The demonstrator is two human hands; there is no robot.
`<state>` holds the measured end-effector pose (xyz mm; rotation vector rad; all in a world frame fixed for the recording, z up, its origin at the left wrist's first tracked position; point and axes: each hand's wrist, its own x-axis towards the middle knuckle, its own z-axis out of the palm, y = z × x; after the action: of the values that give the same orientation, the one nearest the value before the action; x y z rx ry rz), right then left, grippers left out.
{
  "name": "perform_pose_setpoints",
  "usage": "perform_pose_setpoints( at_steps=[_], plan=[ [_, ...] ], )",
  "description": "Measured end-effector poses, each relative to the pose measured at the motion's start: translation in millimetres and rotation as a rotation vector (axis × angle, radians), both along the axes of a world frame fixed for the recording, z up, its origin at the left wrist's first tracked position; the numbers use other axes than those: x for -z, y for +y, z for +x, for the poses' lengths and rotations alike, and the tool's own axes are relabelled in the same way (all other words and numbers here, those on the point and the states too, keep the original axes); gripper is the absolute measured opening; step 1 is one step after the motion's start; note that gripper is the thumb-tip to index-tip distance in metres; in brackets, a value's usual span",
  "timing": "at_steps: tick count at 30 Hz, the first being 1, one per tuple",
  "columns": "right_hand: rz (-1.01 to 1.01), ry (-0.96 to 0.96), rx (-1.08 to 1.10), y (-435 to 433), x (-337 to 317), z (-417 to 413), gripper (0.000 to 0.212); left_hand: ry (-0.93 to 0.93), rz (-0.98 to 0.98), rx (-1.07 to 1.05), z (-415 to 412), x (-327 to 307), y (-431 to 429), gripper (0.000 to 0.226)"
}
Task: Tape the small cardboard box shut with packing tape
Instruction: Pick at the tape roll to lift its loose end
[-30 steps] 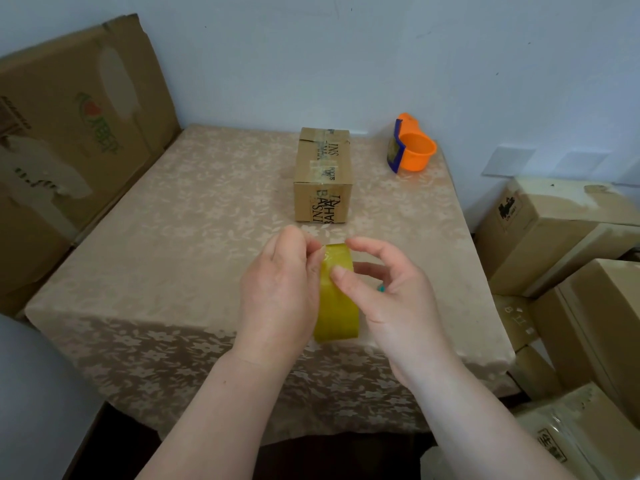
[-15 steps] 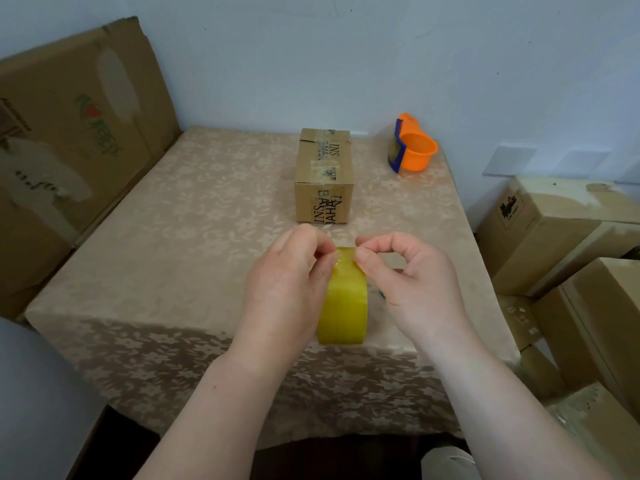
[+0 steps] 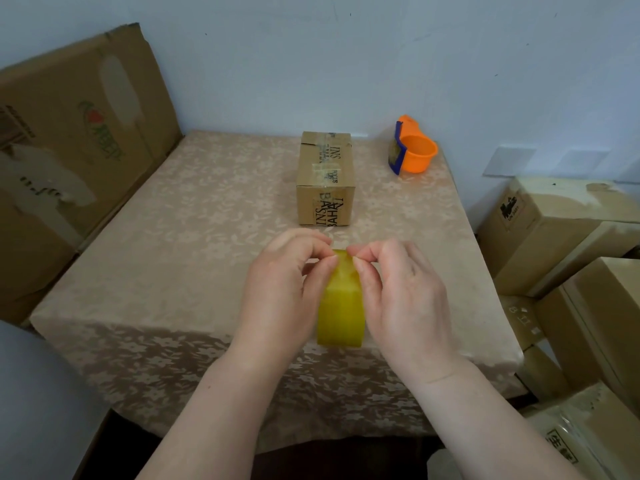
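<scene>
Fingertips of both hands have closed in at the tape roll's (image 3: 341, 306) 12 o'clock: left hand (image 3: 280, 292) grips it, right hand (image 3: 405, 299) pinches the loose end, so the cardboard box (image 3: 326, 180) awaits tape

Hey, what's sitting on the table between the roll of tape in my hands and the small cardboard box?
Nothing. In the head view, only bare patterned tablecloth lies between the tape roll and the small cardboard box.

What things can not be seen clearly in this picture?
- Tape roll, head view: sides and core hidden by left hand and right hand.
- Loose tape end: too faint, under fingertips.
- Small box: far end hidden by itself.
</scene>
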<state>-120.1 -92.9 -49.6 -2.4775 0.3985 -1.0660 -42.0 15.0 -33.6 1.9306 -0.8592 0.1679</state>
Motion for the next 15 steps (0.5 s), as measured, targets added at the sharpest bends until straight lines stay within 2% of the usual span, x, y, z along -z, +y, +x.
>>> perform_pose_setpoints(
  at_steps=[5,9,12,15],
  plan=[
    [-0.069,-0.095,-0.01,1.7,2.1,0.0,0.009,-0.181,0.079,-0.079,-7.4,0.8,-4.2,0.012],
    [-0.058,-0.104,-0.011,2.2,2.0,0.4,0.006,-0.247,0.111,-0.128,-10.5,1.2,-6.0,0.016],
    [0.056,-0.055,-0.01,1.7,-0.4,2.5,0.011,-0.202,0.075,-0.11,-10.0,2.0,-7.5,0.015],
    [0.233,-0.039,-0.024,-0.6,-4.6,4.5,0.012,-0.063,0.051,-0.044,-5.8,0.5,-6.4,0.006]
  ],
)
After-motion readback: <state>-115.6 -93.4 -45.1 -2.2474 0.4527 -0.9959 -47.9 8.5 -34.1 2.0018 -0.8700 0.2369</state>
